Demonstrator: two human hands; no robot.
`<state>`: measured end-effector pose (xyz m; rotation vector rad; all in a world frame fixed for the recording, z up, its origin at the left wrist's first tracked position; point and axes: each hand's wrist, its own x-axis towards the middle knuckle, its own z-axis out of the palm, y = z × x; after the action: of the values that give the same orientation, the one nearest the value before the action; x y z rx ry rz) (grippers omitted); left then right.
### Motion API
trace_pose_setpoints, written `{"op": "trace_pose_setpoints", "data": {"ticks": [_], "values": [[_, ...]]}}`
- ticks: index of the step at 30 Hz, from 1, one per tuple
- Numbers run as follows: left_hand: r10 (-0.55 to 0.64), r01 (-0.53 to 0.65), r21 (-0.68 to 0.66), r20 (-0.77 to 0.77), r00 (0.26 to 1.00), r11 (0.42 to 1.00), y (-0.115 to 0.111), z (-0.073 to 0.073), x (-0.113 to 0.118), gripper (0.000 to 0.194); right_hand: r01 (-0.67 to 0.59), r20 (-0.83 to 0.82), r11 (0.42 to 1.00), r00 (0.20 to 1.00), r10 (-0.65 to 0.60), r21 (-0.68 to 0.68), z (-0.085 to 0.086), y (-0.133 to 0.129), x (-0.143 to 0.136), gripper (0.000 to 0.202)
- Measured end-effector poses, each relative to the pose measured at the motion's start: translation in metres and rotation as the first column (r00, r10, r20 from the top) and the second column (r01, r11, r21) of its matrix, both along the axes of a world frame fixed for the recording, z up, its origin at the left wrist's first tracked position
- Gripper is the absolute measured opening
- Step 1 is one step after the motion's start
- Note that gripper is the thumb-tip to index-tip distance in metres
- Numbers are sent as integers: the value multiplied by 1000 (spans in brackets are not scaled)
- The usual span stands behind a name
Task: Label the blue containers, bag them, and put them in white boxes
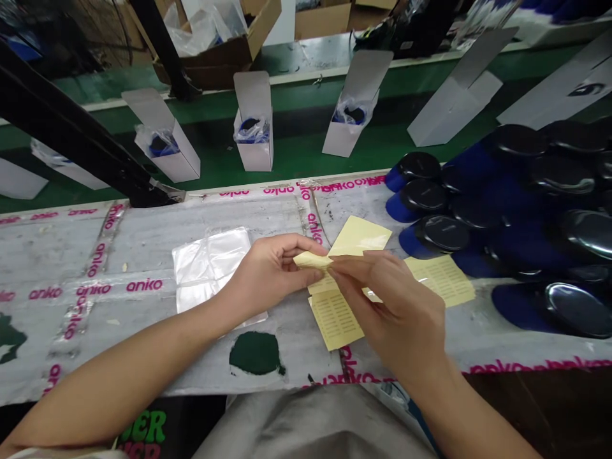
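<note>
Between thumb and fingers, my left hand pinches a small yellow label sheet that is bent upward. The fingertips of my right hand are pressed together at the same sheet's right edge; whether they grip a single label there is too small to tell. Below and behind my hands lie more yellow label sheets, some with rows of fine print. To the left of my left hand is a stack of clear plastic bags.
Blue cylinders with glossy black tops crowd the table's right side. Beyond the table's far edge, open white boxes stand on a green surface, several with bagged blue items inside. A black post slants in from the left. A cardboard box sits farther back.
</note>
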<state>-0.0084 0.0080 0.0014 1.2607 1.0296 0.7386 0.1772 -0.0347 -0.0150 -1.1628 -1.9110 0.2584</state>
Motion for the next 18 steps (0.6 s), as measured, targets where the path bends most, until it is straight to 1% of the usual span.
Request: {"op": "trace_pose_setpoints", "data": {"ticks": [3,5,7,9,11,13,15,17,18], "values": [[8,1,101,-97,995,995,-1,3,0,22,-27,-2,1000,1000,27,1,0,0,-1,22],[56,-21,169,-203,978,985,-1,3,-1,19,-39,-69,998,997,36,-42,1,1,-4,16],[74,-35,145,-276,958,989,1,-1,-3,21,-62,-189,986,982,32,-153,-2,3,-7,11],[75,-34,131,-321,944,991,4,-5,-3,31,-97,-342,956,940,-3,-276,-8,6,-9,7],[82,-37,126,-375,923,991,3,-8,-2,39,-83,-397,932,915,-69,-354,-12,7,-12,7],[115,-64,134,-421,900,989,-2,-7,0,42,-16,-350,932,929,-119,-361,-12,3,-17,4],[151,-96,150,-422,894,984,-7,-6,1,42,25,-307,945,943,-131,-326,-8,0,-17,2],[161,-109,152,-384,909,982,-8,-6,2,42,26,-332,962,936,-119,-271,2,1,-7,3],[147,-100,144,-369,918,985,-7,-6,1,42,37,-342,970,932,-120,-239,10,4,4,4]]}}
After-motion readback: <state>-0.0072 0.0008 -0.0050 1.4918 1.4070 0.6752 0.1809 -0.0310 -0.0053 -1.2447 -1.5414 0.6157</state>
